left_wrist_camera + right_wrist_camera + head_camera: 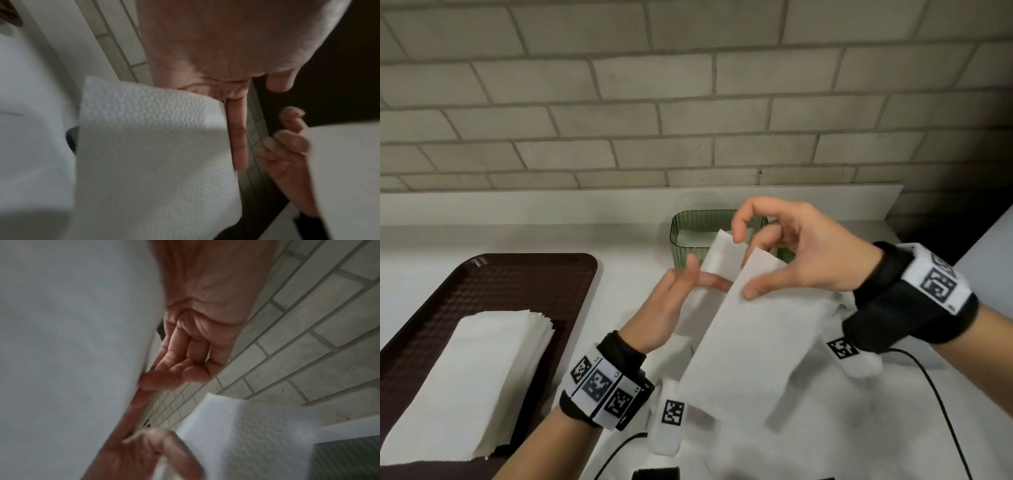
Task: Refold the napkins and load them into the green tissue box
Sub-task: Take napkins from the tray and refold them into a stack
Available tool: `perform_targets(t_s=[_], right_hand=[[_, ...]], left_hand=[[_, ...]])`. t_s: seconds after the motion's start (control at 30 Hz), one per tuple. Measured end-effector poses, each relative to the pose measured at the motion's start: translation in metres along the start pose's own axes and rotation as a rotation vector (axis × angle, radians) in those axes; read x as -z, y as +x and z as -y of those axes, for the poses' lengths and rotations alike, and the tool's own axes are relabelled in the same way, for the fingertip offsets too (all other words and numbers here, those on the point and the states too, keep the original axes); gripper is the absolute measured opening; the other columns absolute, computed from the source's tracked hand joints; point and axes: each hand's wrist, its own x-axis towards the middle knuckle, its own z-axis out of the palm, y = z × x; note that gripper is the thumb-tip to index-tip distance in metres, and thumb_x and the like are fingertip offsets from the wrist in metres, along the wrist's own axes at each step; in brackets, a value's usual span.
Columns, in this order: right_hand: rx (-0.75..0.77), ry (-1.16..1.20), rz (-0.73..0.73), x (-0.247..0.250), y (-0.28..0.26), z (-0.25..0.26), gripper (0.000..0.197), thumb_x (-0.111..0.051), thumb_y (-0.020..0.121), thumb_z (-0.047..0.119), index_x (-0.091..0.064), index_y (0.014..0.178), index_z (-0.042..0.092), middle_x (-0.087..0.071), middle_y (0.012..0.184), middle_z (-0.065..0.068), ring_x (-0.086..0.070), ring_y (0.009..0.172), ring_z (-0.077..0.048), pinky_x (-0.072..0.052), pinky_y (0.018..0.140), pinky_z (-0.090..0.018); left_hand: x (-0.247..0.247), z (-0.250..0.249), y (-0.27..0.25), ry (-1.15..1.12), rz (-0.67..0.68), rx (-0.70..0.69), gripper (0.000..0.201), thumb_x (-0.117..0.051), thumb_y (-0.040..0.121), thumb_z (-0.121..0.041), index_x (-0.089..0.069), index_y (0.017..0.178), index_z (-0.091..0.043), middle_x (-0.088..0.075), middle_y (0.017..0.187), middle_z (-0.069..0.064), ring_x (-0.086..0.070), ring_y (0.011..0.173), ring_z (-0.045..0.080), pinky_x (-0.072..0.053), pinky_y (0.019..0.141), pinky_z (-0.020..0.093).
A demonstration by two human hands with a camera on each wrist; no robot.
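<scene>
Napkin [743, 342] mid-fold: right hand [801, 253] pinches one flap, left hand [664, 315] backs the other with straight fingers; closing the flaps together seems next.

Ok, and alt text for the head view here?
Two hands fold a white napkin above a white counter: the right hand pinches its upper edge, the left hand supports a flap on straight fingers. Behind stands a green tissue box holding napkins; a napkin stack lies on a brown tray at left.
</scene>
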Motion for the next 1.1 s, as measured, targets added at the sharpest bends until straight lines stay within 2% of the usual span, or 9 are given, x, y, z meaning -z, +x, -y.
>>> perform_targets(t_s=[0.27, 0.37, 0.47, 0.53, 0.57, 0.77, 0.9, 1.0, 1.1], right_hand=[[-0.090, 0.011, -0.072, -0.002, 0.019, -0.018, 0.064, -0.087, 0.062, -0.003, -0.040, 0.103, 0.011, -0.072, 0.074, -0.021, -0.064, 0.066, -0.046, -0.051, 0.067, -0.056], [-0.101, 0.012, -0.090, -0.001, 0.021, -0.025, 0.064, -0.087, 0.063, -0.002, -0.040, 0.103, 0.012, -0.072, 0.074, -0.022, -0.064, 0.066, -0.047, -0.051, 0.065, -0.056], [-0.096, 0.009, -0.092, 0.000, 0.023, -0.031, 0.063, -0.088, 0.062, 0.001, -0.040, 0.101, 0.016, -0.072, 0.075, -0.023, -0.064, 0.067, -0.048, -0.051, 0.063, -0.055], [-0.089, -0.001, -0.103, 0.000, 0.024, -0.034, 0.063, -0.089, 0.061, 0.002, -0.042, 0.100, 0.019, -0.072, 0.075, -0.022, -0.064, 0.066, -0.046, -0.052, 0.063, -0.052], [-0.086, -0.001, -0.110, 0.000, 0.025, -0.036, 0.063, -0.089, 0.060, 0.002, -0.042, 0.099, 0.019, -0.072, 0.074, -0.021, -0.064, 0.065, -0.044, -0.052, 0.064, -0.050], [-0.057, -0.072, -0.169, 0.000, 0.026, -0.050, 0.053, -0.092, 0.059, 0.020, -0.055, 0.097, 0.015, -0.065, 0.083, -0.004, -0.057, 0.068, -0.015, -0.048, 0.065, -0.037], [-0.117, -0.174, -0.102, 0.004, 0.020, -0.057, 0.040, -0.085, 0.063, 0.049, -0.069, 0.087, 0.021, -0.068, 0.095, 0.002, -0.063, 0.084, -0.014, -0.048, 0.070, -0.029], [-0.157, -0.048, 0.087, 0.004, 0.015, -0.061, 0.030, -0.082, 0.072, 0.027, -0.074, 0.099, 0.015, -0.072, 0.102, 0.000, -0.068, 0.093, -0.018, -0.053, 0.076, -0.028], [-0.204, 0.066, 0.107, 0.001, 0.011, -0.067, 0.031, -0.082, 0.071, 0.007, -0.073, 0.101, 0.003, -0.075, 0.098, -0.010, -0.072, 0.092, -0.030, -0.058, 0.080, -0.039]], left_hand=[[-0.010, 0.004, 0.002, -0.096, 0.121, -0.017, 0.103, -0.028, 0.074, -0.088, -0.067, 0.112, 0.000, -0.072, 0.107, 0.014, -0.068, 0.100, 0.031, -0.050, 0.088, 0.039], [-0.009, 0.005, 0.001, -0.072, 0.072, -0.035, 0.102, -0.043, 0.078, -0.082, -0.054, 0.094, 0.018, -0.049, 0.083, 0.015, -0.044, 0.075, 0.030, -0.034, 0.074, 0.041], [-0.012, 0.007, 0.002, -0.104, 0.072, -0.031, 0.056, -0.060, 0.093, -0.041, -0.055, 0.095, 0.015, -0.049, 0.078, 0.014, -0.048, 0.073, 0.026, -0.041, 0.073, 0.039], [-0.014, 0.009, 0.001, -0.126, 0.087, -0.004, 0.022, -0.059, 0.095, -0.009, -0.059, 0.113, 0.005, -0.067, 0.099, 0.009, -0.064, 0.092, 0.021, -0.051, 0.085, 0.036], [-0.015, 0.011, 0.000, -0.125, 0.085, -0.005, 0.026, -0.057, 0.095, -0.002, -0.057, 0.120, 0.001, -0.067, 0.108, 0.009, -0.065, 0.100, 0.021, -0.052, 0.090, 0.035], [-0.013, 0.013, 0.001, -0.117, 0.070, -0.015, 0.055, -0.058, 0.093, 0.004, -0.033, 0.137, -0.018, -0.067, 0.113, 0.020, -0.066, 0.104, 0.036, -0.054, 0.092, 0.049], [-0.007, 0.015, 0.001, -0.065, 0.060, -0.021, 0.044, -0.061, 0.092, 0.003, -0.041, 0.128, -0.012, -0.066, 0.111, 0.021, -0.065, 0.102, 0.039, -0.052, 0.090, 0.053], [-0.002, 0.015, 0.002, -0.010, 0.067, -0.053, 0.037, -0.063, 0.090, 0.004, -0.052, 0.122, -0.007, -0.063, 0.113, 0.016, -0.062, 0.105, 0.035, -0.049, 0.092, 0.051], [0.001, 0.014, 0.004, 0.035, 0.094, -0.064, 0.040, -0.067, 0.087, 0.003, -0.050, 0.120, -0.014, -0.068, 0.106, 0.008, -0.065, 0.096, 0.026, -0.052, 0.085, 0.041]])
